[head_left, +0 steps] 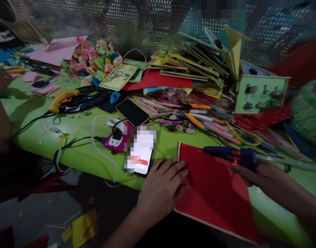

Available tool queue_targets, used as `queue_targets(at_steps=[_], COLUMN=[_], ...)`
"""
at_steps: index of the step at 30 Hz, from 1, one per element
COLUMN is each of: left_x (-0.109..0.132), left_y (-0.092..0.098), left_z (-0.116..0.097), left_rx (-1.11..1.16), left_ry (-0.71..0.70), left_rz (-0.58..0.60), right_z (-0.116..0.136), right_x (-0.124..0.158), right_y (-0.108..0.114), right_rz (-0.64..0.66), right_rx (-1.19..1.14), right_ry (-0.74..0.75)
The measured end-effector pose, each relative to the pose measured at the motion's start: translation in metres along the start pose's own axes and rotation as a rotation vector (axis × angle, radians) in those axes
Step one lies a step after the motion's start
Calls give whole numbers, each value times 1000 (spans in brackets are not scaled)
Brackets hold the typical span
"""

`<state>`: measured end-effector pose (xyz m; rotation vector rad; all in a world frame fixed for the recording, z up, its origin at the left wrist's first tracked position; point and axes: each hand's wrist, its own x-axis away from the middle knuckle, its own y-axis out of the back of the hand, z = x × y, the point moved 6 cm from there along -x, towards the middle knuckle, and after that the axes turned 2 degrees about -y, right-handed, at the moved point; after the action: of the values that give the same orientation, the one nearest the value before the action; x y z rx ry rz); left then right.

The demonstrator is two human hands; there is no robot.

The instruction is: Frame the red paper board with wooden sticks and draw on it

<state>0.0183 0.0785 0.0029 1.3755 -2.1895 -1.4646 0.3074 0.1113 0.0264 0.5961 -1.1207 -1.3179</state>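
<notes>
In front of me lies a red card (214, 193) with pale strips along its left and lower edges. My left hand (164, 187) rests on its left side, fingers spread flat and holding nothing. Over the card's upper right, my right hand (253, 172) is wrapped round a dark blue glue gun (230, 154) with a glowing red light. Its nozzle points left, near the card's top edge, and a clear glue stick (284, 162) juts from its back. A phone with a lit screen (142, 162) lies just beyond my left hand.
A magenta power socket (118, 141) with plugs and cables sits beside a dark phone (132, 112). Pens and sticks, stones (190, 131), stacked cards (183, 63) and crumpled coloured paper (88, 55) cover the back. Another person's arm (0, 100) is at left; a green basket (307, 113) stands right.
</notes>
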Motion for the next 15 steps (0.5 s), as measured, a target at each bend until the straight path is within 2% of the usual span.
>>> queue_targets(at_steps=[11, 15], left_x=[-1, 0], left_y=[2, 1], left_z=[-1, 0], left_rx=[5, 4], left_ry=[11, 4], left_rz=[3, 5], right_z=[13, 4], right_x=[-3, -1], right_y=[-1, 1], right_rz=[8, -26], right_rx=[17, -7], right_ry=[32, 39])
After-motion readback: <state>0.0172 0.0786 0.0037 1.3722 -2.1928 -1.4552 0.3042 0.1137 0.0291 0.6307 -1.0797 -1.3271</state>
